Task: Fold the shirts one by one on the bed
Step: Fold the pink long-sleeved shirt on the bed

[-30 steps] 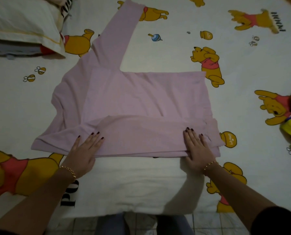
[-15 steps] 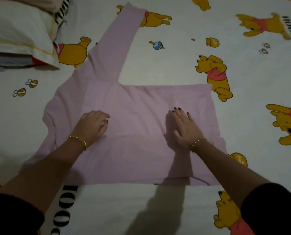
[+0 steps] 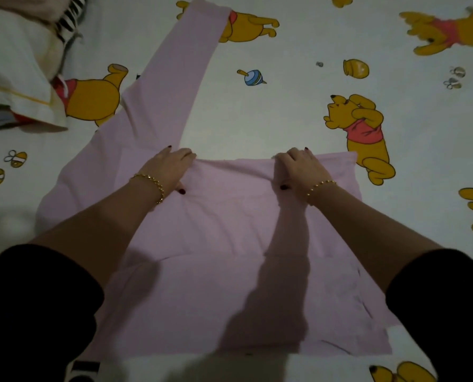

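Grip is on the far edge of the pink shirt (image 3: 216, 221), at two points. The left hand (image 3: 169, 168) has its fingers curled over that edge and its thumb laid on the cloth on the near side, so it pinches the fabric. The right hand (image 3: 297, 168) holds the same edge further right in the same way, thumb on top and fingers bent over. Between the hands the edge is drawn up into a low ridge, with creases running off it. Just behind each grip a gold bracelet sits on the wrist: left bracelet (image 3: 150, 183), right bracelet (image 3: 322, 186).

Outward from the grip, the shirt body lies flat on the bed sheet (image 3: 285, 119), spreading from the held edge toward the person. A fold line crosses it on the near side. Just left of the left hand, one long shirt sleeve (image 3: 180, 64) runs flat and straight to the far side. Right of the right hand, the edge continues a short way to the shirt's corner.

Both forearms pass over the shirt body. The sheet is white, printed with yellow bears, bees and honey pots. Far left of the grip — well apart from it — a pillow (image 3: 12, 78) rests on the sheet.
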